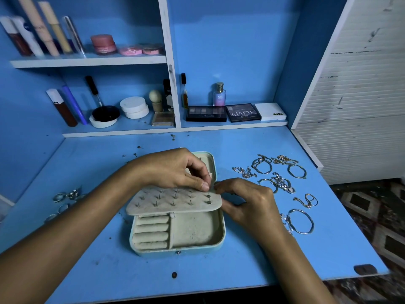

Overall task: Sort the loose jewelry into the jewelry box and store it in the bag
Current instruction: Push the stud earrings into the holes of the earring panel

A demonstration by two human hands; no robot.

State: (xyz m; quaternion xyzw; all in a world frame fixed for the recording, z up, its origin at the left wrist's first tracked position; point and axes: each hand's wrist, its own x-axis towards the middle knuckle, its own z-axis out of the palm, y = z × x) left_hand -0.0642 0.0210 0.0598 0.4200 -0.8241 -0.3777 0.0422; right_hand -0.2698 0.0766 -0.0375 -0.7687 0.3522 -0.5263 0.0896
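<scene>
Head cam view: jewelry box (pixel 198 232) sits open mid table (pixel 241 266), with bare blue surface in front up to the near edge. Bracelets and chains (pixel 282 183) lie right, rings (pixel 65 196) left. Left hand (pixel 173 170) pinches the stud flap's (pixel 175 201) far right corner; right hand (pixel 245 205) has fingers curled at that corner, can't tell what they hold. Ring rolls and the compartment beside them hold nothing.

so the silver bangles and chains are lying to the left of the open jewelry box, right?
Not quite: the head view shows the silver bangles and chains lying to the right of the open pale blue jewelry box; only a few small rings sit left.
</scene>
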